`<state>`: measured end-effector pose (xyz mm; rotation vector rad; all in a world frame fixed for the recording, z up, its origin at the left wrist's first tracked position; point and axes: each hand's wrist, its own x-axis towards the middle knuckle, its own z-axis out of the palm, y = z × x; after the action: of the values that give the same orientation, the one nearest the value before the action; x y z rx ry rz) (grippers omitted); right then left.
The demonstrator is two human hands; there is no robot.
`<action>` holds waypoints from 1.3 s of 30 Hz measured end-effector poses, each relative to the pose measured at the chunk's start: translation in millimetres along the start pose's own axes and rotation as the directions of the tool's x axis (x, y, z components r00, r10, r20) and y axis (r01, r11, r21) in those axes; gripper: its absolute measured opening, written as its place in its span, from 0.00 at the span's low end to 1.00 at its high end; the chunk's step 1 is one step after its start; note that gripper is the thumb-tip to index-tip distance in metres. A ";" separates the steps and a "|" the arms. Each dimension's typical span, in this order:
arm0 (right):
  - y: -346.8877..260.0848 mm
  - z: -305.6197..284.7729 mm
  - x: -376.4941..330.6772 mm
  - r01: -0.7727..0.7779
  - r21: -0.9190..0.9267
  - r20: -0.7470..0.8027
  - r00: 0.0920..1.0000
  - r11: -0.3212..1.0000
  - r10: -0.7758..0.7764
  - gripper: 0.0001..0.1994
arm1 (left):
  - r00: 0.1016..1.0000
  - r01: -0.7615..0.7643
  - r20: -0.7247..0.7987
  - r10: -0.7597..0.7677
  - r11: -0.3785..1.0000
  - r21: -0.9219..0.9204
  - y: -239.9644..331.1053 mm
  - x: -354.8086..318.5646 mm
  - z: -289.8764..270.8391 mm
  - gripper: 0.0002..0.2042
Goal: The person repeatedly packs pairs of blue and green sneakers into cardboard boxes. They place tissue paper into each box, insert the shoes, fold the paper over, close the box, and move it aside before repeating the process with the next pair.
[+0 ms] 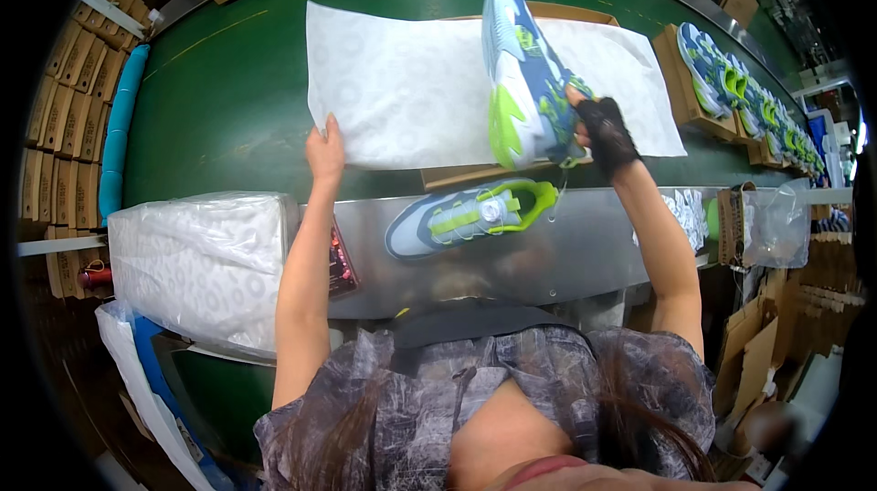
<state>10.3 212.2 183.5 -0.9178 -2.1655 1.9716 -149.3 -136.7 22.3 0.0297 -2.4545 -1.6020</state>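
Note:
My right hand (601, 130), in a black fingerless glove, grips a blue, white and lime sneaker (525, 75) and holds it on edge over an open cardboard shoe box (457, 177). A sheet of white patterned tissue paper (402, 89) is spread across the box. My left hand (324, 148) presses on the near left edge of that paper, fingers flat. A second matching sneaker (466, 214) lies on its side on the metal ledge (585, 244) just below the box.
The box sits on a green conveyor belt (219, 98). A wrapped stack of tissue paper (201, 263) lies at my left. More open boxes with sneakers (722, 80) line the belt to the right. Flat cardboard boxes (64, 126) are stacked at far left.

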 end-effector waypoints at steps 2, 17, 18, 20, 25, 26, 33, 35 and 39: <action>32.8 15.9 43.0 0.026 -0.142 -0.132 0.990 0.990 -0.045 0.18 | 0.999 -0.050 -0.003 0.050 0.997 -0.057 13.4 6.4 3.5 0.20; 116.7 165.3 75.1 0.228 -0.284 0.571 0.821 0.931 -0.027 0.14 | 0.691 0.321 0.713 -0.119 0.934 -0.155 111.2 -11.3 83.5 0.20; 103.8 166.7 59.1 0.484 -0.383 0.625 0.763 0.787 -0.166 0.14 | 0.805 0.032 0.590 -0.056 0.998 0.051 109.9 -7.2 86.2 0.17; 50.7 162.1 29.6 0.657 -0.630 0.725 0.688 0.414 0.012 0.12 | 0.747 -0.534 0.560 0.360 0.826 0.181 88.7 -9.2 91.1 0.17; 79.6 85.7 46.5 0.690 -0.711 0.493 0.629 0.138 -0.601 0.12 | 0.538 -0.815 0.805 0.250 0.399 0.421 77.4 -38.3 96.2 0.33; 87.8 62.2 50.9 0.659 -0.751 0.539 0.574 -0.043 -0.617 0.15 | 0.531 -0.819 0.838 0.127 0.332 0.469 78.7 -36.7 97.7 0.41; 94.2 8.1 12.0 0.298 -0.909 0.263 0.952 0.292 -0.153 0.20 | 0.598 -0.772 0.771 0.216 0.413 0.483 65.3 -36.2 67.0 0.42; 118.7 -3.1 0.1 0.528 -0.690 0.137 0.767 0.495 -0.627 0.14 | 0.618 -0.639 0.728 0.297 0.729 0.246 60.7 -38.6 53.0 0.39; 119.2 -19.3 -50.7 0.488 -0.615 -0.100 0.731 0.619 -0.675 0.08 | 0.837 -0.501 0.467 0.285 0.744 0.443 63.5 -79.0 -8.3 0.23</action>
<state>104.9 205.2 93.2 -0.3980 -2.4239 0.8215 -64.3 -107.9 70.1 -0.7349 -2.8549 -0.7229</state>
